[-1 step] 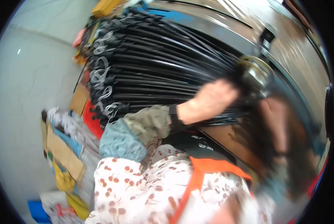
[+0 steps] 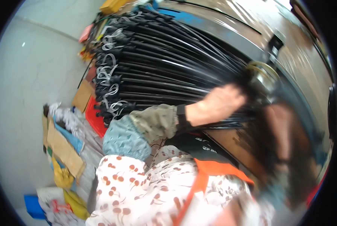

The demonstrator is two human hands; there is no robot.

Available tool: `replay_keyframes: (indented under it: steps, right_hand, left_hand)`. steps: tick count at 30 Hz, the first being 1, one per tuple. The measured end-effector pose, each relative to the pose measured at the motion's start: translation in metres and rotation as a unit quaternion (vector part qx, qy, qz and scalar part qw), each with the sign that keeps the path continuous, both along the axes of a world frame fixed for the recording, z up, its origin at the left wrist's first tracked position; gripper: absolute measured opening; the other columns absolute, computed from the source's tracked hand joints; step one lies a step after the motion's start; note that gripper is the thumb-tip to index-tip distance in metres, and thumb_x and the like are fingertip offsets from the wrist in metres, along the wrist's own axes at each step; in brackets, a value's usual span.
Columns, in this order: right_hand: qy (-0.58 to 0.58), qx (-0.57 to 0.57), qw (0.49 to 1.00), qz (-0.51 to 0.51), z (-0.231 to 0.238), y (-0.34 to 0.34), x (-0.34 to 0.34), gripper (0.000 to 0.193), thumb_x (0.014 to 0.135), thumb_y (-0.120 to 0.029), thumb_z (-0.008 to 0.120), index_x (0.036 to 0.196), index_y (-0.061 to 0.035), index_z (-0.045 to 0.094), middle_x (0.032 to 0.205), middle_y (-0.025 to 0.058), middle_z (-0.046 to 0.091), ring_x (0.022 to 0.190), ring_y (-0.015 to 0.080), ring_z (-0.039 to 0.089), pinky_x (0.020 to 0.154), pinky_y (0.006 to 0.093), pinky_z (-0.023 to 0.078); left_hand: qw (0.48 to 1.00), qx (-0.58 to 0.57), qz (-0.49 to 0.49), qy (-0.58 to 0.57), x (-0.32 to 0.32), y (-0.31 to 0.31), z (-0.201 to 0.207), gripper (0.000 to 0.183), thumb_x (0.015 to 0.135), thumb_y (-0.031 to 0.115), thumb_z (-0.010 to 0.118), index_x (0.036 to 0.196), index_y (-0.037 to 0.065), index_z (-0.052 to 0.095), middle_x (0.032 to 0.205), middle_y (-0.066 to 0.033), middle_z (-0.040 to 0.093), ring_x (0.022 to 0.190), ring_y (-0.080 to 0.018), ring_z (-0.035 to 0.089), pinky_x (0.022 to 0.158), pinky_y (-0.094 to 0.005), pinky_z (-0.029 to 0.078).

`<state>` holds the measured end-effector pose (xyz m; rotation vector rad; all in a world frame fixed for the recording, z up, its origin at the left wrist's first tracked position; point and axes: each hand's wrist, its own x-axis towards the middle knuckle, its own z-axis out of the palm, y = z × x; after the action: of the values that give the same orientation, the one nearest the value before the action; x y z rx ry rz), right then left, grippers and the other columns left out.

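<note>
A wide fan of long black rods [image 2: 164, 62] lies across the work surface, with white loops [image 2: 108, 71] at the left ends. Toward the right, the rods converge into a dark blur. There my left hand [image 2: 217, 105], a dark band at its wrist, is curled with its fingers closed at a dark, smeared thing I cannot make out. Just beyond it is a shiny metal cylinder with a yellowish ring [image 2: 262, 73]. My right hand [image 2: 279, 118] is below the cylinder, strongly blurred, so its fingers cannot be read.
A metal bracket [image 2: 276, 45] rises behind the cylinder. Clear plastic film [image 2: 240, 11] covers the far surface. On the left are a red container [image 2: 96, 116], cardboard pieces [image 2: 65, 150] and crumpled bags on the floor. A yellow block [image 2: 112, 6] is at the top left.
The whole view has shifted slightly, with the rods and the cylinder a little farther right in the picture. Both hands stay at the same place by the cylinder, still blurred.
</note>
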<state>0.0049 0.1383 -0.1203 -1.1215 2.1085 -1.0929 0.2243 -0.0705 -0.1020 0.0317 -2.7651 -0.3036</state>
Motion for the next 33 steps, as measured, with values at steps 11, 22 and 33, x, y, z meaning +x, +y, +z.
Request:
replay_keyframes:
  steps: [11,22,33]
  right_hand:
    - [0.149,-0.173,0.972,-0.046,0.026,0.023,0.012,0.026,0.091,-0.002,0.064,0.115,-0.0005,0.071,0.097,0.0152,0.073,0.101,0.0286,0.067,0.088,0.0391,0.052]
    - [0.399,-0.137,0.852,-0.31,0.033,0.152,-0.09,0.034,0.086,-0.025,0.078,0.116,-0.0103,0.071,0.084,0.0123,0.073,0.072,0.0247,0.072,0.065,0.0331,0.056]
    - [0.483,-0.113,0.837,-0.232,0.007,0.169,-0.122,0.041,0.083,-0.022,0.079,0.121,-0.0107,0.068,0.087,0.0121,0.07,0.078,0.0294,0.069,0.072,0.0393,0.057]
  left_hand:
    - [0.991,-0.028,-0.041,-0.128,-0.048,0.022,0.072,0.027,0.084,0.01,0.063,0.111,0.013,0.064,0.084,-0.0086,0.064,0.076,-0.0281,0.068,0.06,-0.0412,0.057]
    - [0.959,-0.117,-0.259,-0.021,-0.206,0.001,0.135,0.033,0.088,-0.002,0.061,0.12,0.003,0.06,0.092,-0.0164,0.057,0.088,-0.036,0.058,0.074,-0.0456,0.048]
    - [0.939,-0.107,-0.327,-0.006,-0.221,0.026,0.096,0.028,0.09,0.006,0.062,0.118,0.002,0.058,0.088,-0.0142,0.059,0.085,-0.0338,0.061,0.073,-0.0441,0.051]
